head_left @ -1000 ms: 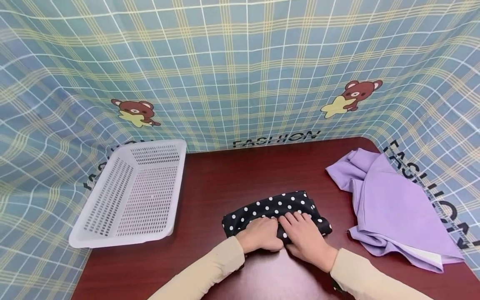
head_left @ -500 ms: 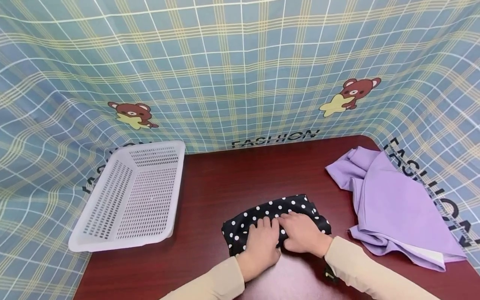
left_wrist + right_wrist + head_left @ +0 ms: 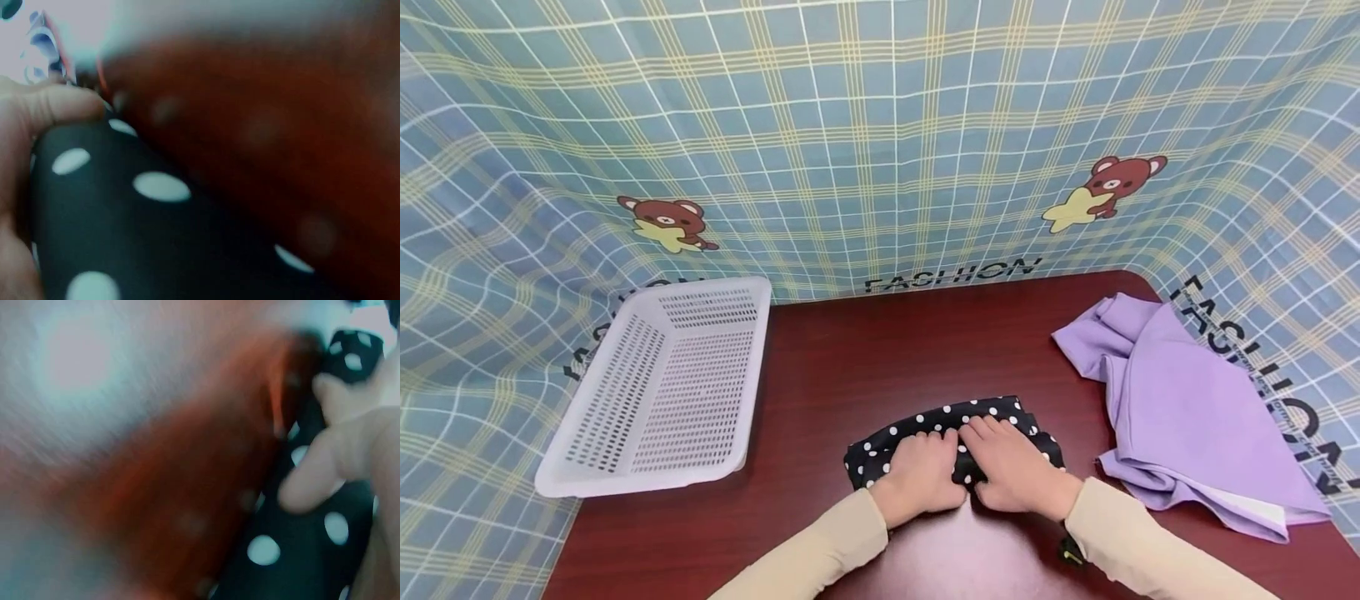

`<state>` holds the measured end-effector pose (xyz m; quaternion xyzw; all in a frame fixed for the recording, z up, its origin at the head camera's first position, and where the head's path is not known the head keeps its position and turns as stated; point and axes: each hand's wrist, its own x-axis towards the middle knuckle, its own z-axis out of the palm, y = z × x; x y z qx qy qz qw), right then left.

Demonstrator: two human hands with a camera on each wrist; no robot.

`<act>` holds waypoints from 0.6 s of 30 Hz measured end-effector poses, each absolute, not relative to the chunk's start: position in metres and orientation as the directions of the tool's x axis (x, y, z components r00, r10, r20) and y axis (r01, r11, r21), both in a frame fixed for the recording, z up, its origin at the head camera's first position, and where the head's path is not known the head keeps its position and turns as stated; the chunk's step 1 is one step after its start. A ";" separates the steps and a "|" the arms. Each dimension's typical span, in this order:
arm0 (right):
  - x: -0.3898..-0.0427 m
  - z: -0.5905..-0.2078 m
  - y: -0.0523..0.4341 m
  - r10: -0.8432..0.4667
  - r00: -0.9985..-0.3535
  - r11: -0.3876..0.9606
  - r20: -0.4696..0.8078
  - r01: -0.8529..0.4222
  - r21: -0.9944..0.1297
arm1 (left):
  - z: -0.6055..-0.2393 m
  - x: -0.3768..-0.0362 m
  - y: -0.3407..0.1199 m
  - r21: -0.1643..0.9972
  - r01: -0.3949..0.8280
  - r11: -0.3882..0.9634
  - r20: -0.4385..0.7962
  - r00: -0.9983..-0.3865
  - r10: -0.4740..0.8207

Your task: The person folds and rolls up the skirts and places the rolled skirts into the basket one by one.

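Note:
A black cloth with white polka dots (image 3: 936, 419) lies in a long, thick roll near the front middle of the table. My left hand (image 3: 919, 477) grips the roll left of its middle, fingers bent over the top and thumb on the near side. Right beside it, my right hand (image 3: 1013, 472) holds the roll the same way. In the left wrist view the rounded side of the dotted cloth (image 3: 119, 225) shows next to a thumb (image 3: 72, 103). The right wrist view has my right thumb (image 3: 312, 481) against the cloth (image 3: 300, 550). Both hands hide the roll's middle.
A white perforated plastic basket (image 3: 696, 400) stands at the left of the dark red table (image 3: 820, 358). Purple cloth (image 3: 1187, 408) lies crumpled at the right edge. A plaid curtain (image 3: 880, 167) surrounds the back and sides.
The roll's far edge has come slightly toward me. My left hand's fingers reached out flat over the cloth half a second ago and now bend over it; the right hand shifted slightly.

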<state>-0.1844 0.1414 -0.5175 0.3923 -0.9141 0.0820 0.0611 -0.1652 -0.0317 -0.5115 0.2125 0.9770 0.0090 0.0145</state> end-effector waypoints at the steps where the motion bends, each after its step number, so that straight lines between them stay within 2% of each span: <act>1: -0.182 -0.520 0.143 -0.711 -0.668 0.673 0.220 -0.737 -0.066 | -0.511 -0.168 -0.033 0.053 0.413 0.909 -0.053 -0.908 0.415; 6: -0.172 -0.530 0.147 -0.680 -0.630 0.690 0.376 -0.723 0.035 | -0.506 -0.181 -0.036 0.222 0.385 0.896 -0.173 -0.889 0.424; 10: -0.173 -0.533 0.145 -0.649 -0.665 0.725 0.370 -0.688 0.037 | -0.501 -0.182 -0.037 0.321 0.337 0.885 -0.223 -0.881 0.417; 14: -0.177 -0.537 0.142 -0.652 -0.681 0.734 0.332 -0.677 0.053 | -0.497 -0.175 -0.037 0.310 0.321 0.895 -0.236 -0.886 0.399; 18: -0.180 -0.537 0.142 -0.686 -0.669 0.711 0.288 -0.701 0.065 | -0.498 -0.159 -0.034 0.193 0.358 0.914 -0.184 -0.901 0.392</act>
